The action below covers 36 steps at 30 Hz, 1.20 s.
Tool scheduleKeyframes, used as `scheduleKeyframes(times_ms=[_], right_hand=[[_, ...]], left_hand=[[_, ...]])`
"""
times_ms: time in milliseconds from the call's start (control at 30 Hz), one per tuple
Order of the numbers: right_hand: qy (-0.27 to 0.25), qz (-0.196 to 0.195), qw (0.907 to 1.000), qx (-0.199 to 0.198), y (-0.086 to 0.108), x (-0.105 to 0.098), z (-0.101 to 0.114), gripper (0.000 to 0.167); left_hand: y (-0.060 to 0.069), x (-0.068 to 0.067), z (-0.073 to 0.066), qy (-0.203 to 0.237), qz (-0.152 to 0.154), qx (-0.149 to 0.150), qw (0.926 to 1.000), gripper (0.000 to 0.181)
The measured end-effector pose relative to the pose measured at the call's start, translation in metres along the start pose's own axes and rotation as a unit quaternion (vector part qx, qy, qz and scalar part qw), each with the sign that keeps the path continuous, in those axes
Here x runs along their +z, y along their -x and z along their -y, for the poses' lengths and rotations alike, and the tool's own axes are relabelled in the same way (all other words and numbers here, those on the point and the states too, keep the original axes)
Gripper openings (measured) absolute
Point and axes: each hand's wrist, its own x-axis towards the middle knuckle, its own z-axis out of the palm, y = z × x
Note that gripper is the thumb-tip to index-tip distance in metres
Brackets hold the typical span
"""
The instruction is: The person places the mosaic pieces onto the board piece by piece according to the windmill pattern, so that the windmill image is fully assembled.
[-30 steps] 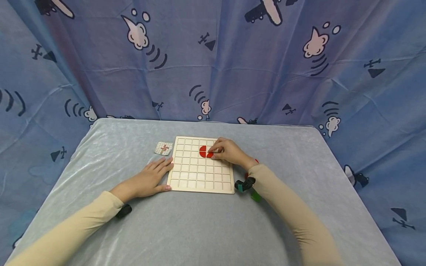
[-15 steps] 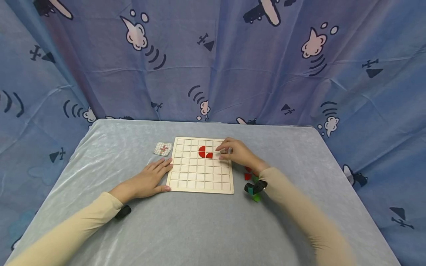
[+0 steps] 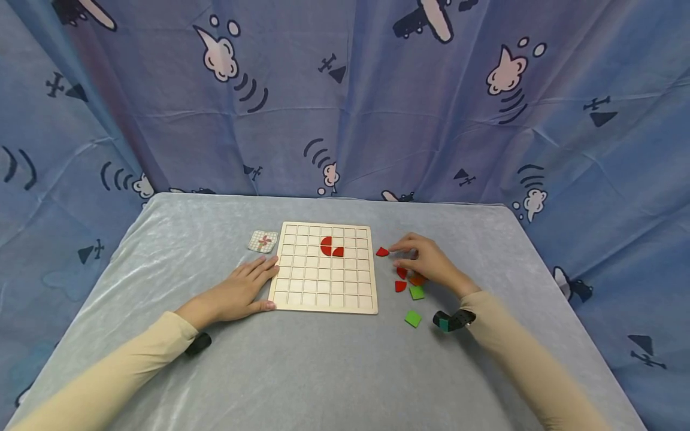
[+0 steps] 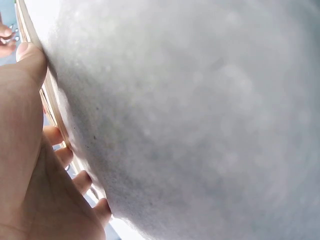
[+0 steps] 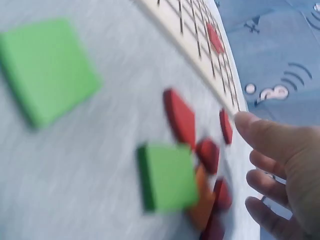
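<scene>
Right grip, thumb and fingers parted, holding nothing, is just beside the red quarter-circle tile on the counter; the tile, probably light and stiff, suits an edge pinch.

Details of the card at 10 o'clock of the gridded board are too small to tell. Whether the right hand touches the red piece at its 9 o'clock is unclear. In the right wrist view, the near green square at 10 o'clock is blurred, the far green square at 6 partly hides an orange piece, and a dark red piece at 5 is cut off.
</scene>
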Motion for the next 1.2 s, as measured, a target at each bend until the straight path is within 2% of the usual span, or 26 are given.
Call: scheduleKeyframes(times_ms=[233,400,867,1200], right_hand=[[0.022,-0.038,0.999,0.006,0.019,-0.008,-0.027,0.03],[0.019,-0.036,0.9988,0.027,0.026,-0.011,-0.037,0.031],[0.01,-0.025,0.9986,0.046,0.027,-0.011,-0.044,0.035],[0.014,-0.014,0.9985,0.051,0.025,-0.012,-0.046,0.036]], left_hand=[[0.0,0.001,0.0,0.0,-0.001,-0.001,1.0,0.082],[0.001,0.0,0.0,-0.002,-0.001,-0.001,1.0,0.082],[0.001,-0.001,-0.002,0.005,-0.002,-0.002,1.0,0.081],[0.003,-0.001,-0.003,0.017,-0.023,0.011,0.9995,0.079]])
